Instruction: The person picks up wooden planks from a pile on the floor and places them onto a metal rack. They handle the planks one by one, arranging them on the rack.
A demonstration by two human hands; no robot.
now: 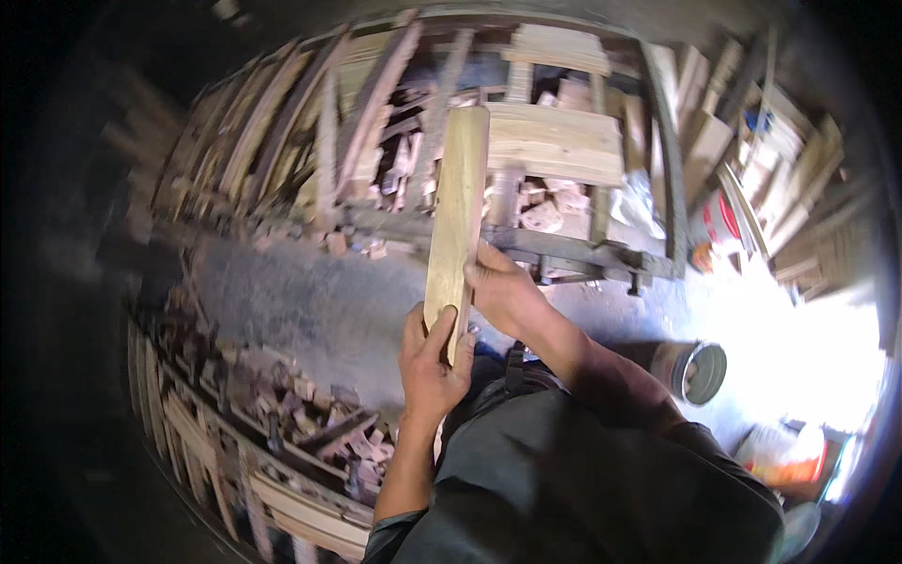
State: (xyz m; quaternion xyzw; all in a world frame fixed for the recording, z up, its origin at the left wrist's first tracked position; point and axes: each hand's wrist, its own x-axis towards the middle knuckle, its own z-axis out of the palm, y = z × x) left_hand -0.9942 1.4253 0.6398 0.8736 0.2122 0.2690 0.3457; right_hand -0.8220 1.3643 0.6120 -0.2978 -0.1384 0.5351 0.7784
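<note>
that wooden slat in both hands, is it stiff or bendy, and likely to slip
The wooden slat probably stays stiff: it juts straight out past the left hand and right hand with no sag. It looks fairly light, held near one end only. Its bare, matt surface suggests it is unlikely to slip.

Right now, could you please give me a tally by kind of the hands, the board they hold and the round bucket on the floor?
Hands: 2, the left hand and the right hand, both gripping the board
Long wooden board: 1
Round bucket on the floor: 1
Total: 4
</note>
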